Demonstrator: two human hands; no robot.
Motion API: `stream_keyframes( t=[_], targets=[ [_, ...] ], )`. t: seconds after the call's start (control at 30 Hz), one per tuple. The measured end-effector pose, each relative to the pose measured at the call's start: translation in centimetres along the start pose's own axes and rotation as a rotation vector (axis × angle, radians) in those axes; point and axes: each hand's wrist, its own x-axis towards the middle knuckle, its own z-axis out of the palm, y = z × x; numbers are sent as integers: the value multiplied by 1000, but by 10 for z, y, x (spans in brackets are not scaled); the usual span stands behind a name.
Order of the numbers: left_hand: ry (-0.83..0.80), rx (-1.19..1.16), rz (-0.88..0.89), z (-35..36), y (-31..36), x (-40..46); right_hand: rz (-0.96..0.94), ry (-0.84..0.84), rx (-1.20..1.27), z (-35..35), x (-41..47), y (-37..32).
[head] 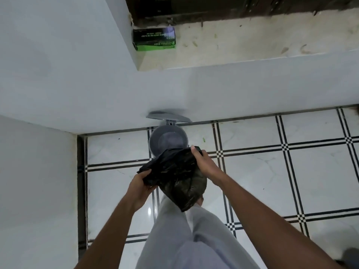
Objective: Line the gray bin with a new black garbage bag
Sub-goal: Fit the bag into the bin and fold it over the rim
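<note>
Both hands on the black garbage bag (174, 177) — left hand (140, 188) pinching one edge, right hand (204, 162) gripping the other, w/ bag hanging just above the open gray bin (168, 141) — lid up against wall.

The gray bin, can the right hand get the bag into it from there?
Probably yes. The gray bin stands open and empty just beyond the right hand, which grips the black bag; nothing lies between.
</note>
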Motion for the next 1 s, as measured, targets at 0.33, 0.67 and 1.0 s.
stream_keyframes(
  t=[0.33,0.67,1.0],
  targets=[
    [79,-88,85,-9,35,146,77,5,212,52,174,-6],
    [62,-63,105,2,29,308,56,75,429,95,345,28],
    [96,43,-4,30,17,432,-82,336,381,107,423,83]
  ],
)
